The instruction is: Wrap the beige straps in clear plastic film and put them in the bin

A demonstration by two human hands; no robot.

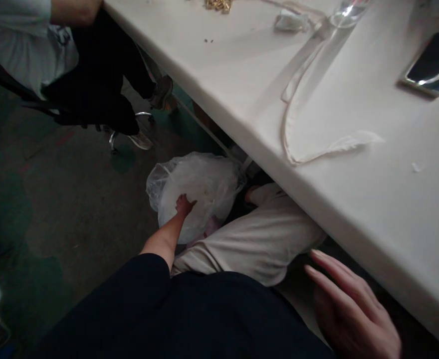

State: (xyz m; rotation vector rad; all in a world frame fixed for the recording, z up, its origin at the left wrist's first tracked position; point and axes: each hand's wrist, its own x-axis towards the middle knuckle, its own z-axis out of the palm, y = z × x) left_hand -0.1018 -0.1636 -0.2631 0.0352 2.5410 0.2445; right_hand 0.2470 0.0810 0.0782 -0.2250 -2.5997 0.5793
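Note:
Low at my left side, my left hand (185,205) reaches down over a large clear plastic bag (219,172) on the floor. Its thumb stands apart from the partly bent fingers, and I see nothing held in it. Whitish contents (200,199) fill the bag; their kind cannot be made out. My right hand (354,304) is slightly blurred beside the table's front edge, fingers stretched out and nothing in them. On the white table (372,199) a white strip or cord (287,124) lies in a bend, its near end frayed.
A phone (434,65) lies on the table at the right. Small gold-coloured pieces (219,5), a small clear packet (292,21) and a transparent container (348,14) are at the far side. Another person (96,75) sits on a wheeled chair at the left.

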